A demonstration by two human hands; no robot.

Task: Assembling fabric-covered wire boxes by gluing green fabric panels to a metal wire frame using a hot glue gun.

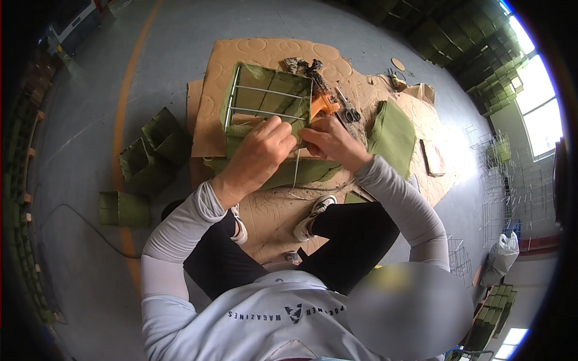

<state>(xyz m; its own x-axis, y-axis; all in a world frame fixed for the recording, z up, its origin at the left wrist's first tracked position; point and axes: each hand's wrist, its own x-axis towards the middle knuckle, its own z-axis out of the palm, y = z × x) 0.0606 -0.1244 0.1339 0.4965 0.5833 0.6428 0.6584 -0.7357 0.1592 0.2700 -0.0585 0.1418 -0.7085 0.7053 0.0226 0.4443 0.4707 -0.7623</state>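
Note:
A box of green mesh fabric over a metal wire frame (pixel 268 90) lies on cardboard in front of me, its open side facing up. At its near right corner, my left hand (pixel 268 147) is closed in a pinch. Just right of it, my right hand (pixel 334 141) is also closed, fingertips at the same corner. Whatever lies between the fingertips is hidden. A thin pale strip (pixel 296 168) hangs down below the hands. Beyond my right hand lie an orange plastic tool (pixel 324 104) and dark-handled scissors (pixel 351 114).
Folded green fabric (pixel 391 132) lies on the cardboard sheet (pixel 337 60) to the right. Several green fabric boxes (pixel 165 135) stand on the floor at left. Wire frames (pixel 503 174) and stacked green boxes (pixel 457 42) are at right. My feet (pixel 316 216) rest on the near cardboard.

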